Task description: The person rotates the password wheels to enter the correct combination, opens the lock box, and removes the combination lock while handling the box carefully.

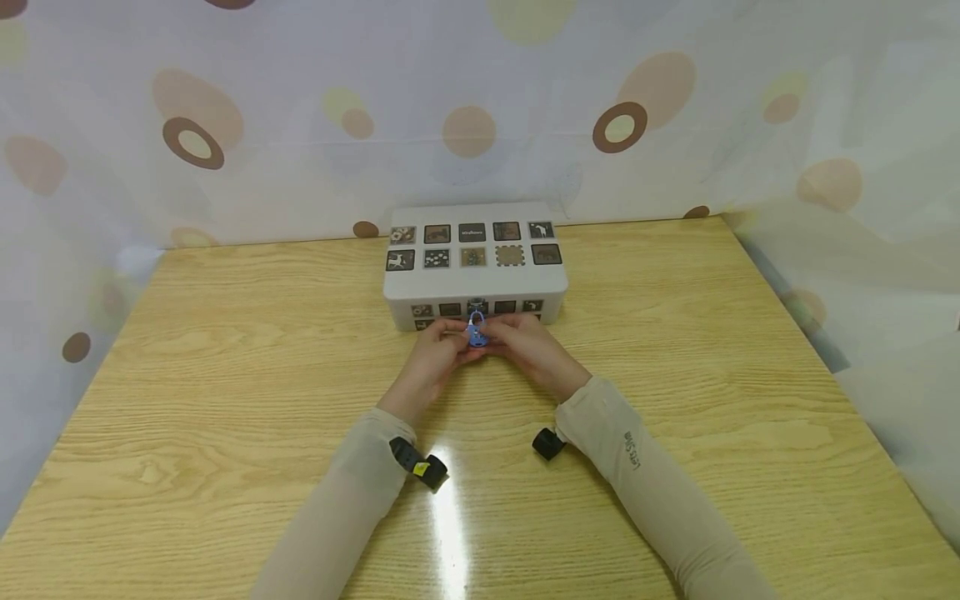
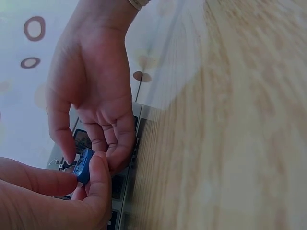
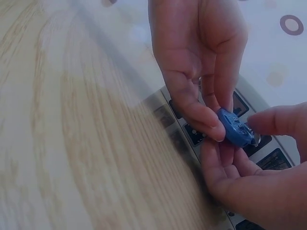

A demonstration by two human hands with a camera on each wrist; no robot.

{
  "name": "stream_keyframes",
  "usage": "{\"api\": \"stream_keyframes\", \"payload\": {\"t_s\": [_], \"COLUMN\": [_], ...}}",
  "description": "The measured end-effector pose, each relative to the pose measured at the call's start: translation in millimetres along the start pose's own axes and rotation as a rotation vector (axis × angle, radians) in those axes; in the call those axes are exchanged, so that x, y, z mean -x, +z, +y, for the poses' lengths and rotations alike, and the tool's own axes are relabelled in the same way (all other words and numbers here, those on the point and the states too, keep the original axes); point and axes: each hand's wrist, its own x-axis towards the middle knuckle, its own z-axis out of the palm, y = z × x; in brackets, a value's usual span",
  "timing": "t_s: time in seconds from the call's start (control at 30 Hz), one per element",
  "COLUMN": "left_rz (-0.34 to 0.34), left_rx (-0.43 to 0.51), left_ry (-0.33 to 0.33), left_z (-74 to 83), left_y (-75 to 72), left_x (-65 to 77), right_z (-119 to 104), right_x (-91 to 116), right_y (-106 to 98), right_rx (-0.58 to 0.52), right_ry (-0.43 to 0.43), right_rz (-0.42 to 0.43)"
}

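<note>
A small blue padlock point(image 1: 477, 335), its silver shackle raised, is at the front latch point(image 1: 477, 306) of a white box point(image 1: 474, 287). My left hand point(image 1: 431, 358) pinches the padlock body between thumb and finger, seen close in the left wrist view at the blue padlock point(image 2: 83, 166). Meanwhile my right hand point(image 1: 528, 346) has its thumb at the padlock's face by the shackle and its fingers curled under it. In the right wrist view, raised marks show along one side of the padlock point(image 3: 235, 129). Fingers hide part of the box front.
Small dark picture squares cover the box lid point(image 1: 473, 232). The box stands at the back of a wood-grain table point(image 1: 247, 400), near a white curtain point(image 1: 420, 100) with brown and yellow dots. Black wrist cameras point(image 1: 549, 443) protrude from both sleeves.
</note>
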Motion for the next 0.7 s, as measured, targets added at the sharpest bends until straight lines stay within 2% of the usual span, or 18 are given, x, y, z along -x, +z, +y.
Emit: {"api": "stream_keyframes", "payload": {"t_s": [0.53, 0.7], "left_rz": [-0.005, -0.002], "left_rx": [0.007, -0.004], "left_ry": [0.011, 0.009], "left_z": [-0.2, -0.8], "left_y": [0.8, -0.2], "left_x": [0.3, -0.1], "right_z": [1.7, 2.2], "right_x": [-1.1, -0.8], "right_y": [-0.2, -0.2], "right_rx": [0.028, 0.004], "right_ry": [-0.026, -0.017], "right_rz": [0.01, 0.015]}}
